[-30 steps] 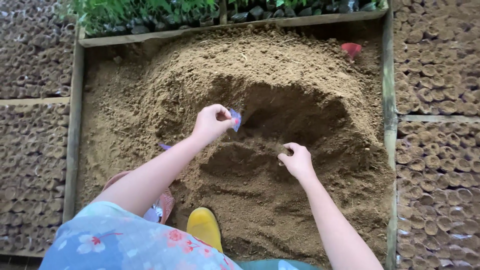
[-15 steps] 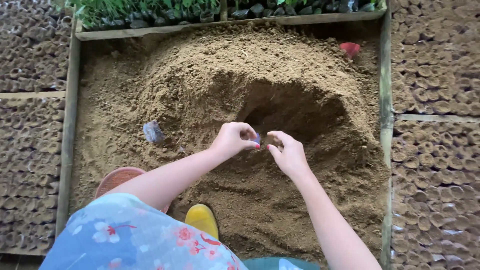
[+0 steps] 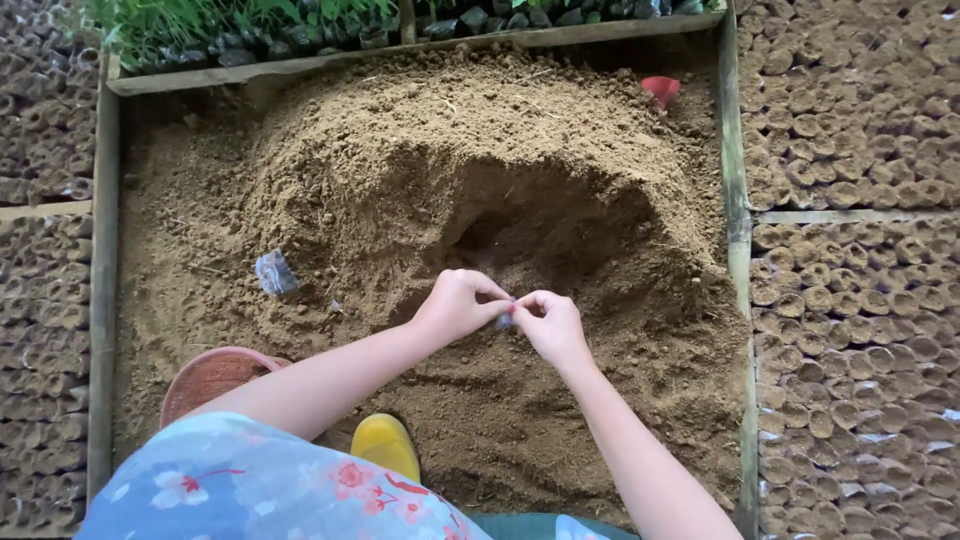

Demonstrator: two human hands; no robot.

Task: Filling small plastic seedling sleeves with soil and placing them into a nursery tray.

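Left hand (image 3: 458, 305): fingers curled in, tips pinched on a small clear plastic bag (image 3: 506, 320); it hangs low over the soil, just in front of the hollow; the bare forearm runs back to a blue flowered sleeve (image 3: 250, 480)
Right hand (image 3: 551, 325): fingers bent and closed on the other side of the same bag; fingertips of both hands meet around it; thumb on top
Small clear plastic bag: tiny, bluish, mostly hidden between the fingertips; held above the lower slope of the soil heap, near the middle of the bed; whether it holds anything cannot be told
Soil heap (image 3: 450, 170): loose brown soil piled toward the far side; a dark hollow (image 3: 520, 235) dug into its near face, just beyond the hands
Wooden frame (image 3: 735, 200): planks round the soil on all visible sides
Second bag (image 3: 275, 272): a crumpled clear one lying on the soil, well to the left of the hands
Red object (image 3: 660, 90): half sunk in the soil at the far right corner; its kind cannot be told
Yellow boot (image 3: 385, 445): toe on the soil at the near edge, below the left forearm
Pink basket (image 3: 210, 378): round, at the near left, partly behind the arm
Filled pots (image 3: 850, 300): rows of small soil-packed bags right and left, outside the frame
Green seedlings (image 3: 230, 25): beyond the far plank
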